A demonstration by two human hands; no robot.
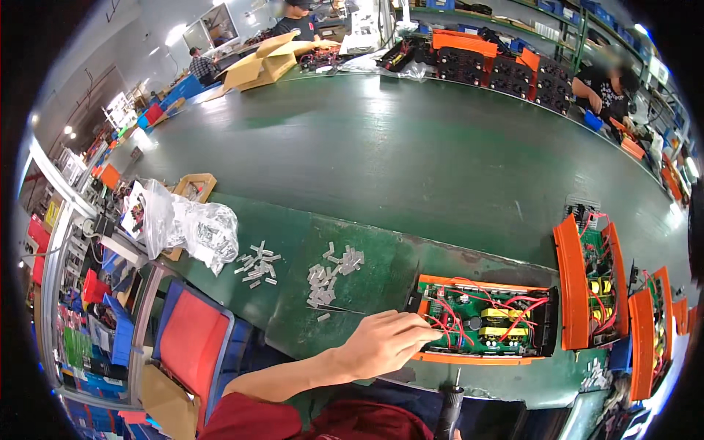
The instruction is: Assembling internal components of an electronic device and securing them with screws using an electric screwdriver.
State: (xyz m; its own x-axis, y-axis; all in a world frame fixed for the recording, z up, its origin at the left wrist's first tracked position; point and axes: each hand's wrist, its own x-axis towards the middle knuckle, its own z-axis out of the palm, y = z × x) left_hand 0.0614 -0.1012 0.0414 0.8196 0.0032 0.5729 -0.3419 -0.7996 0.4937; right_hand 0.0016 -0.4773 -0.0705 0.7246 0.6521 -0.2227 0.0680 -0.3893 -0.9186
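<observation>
Left hand (385, 345) pinches red wires (449, 315) at the orange case's (477, 359) left end; arranging seems in hand, calling next for gentle placing. Right hand's (457, 434) grip I cannot tell.

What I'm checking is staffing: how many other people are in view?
3: one person in the back at upper left, another near the cardboard box, a third at the right. Others may be hidden.

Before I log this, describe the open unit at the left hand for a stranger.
On the green worktop, right of the central grey pieces, lies the orange open unit. Unlike the orange units farther right, its long sides run left to right.
</observation>
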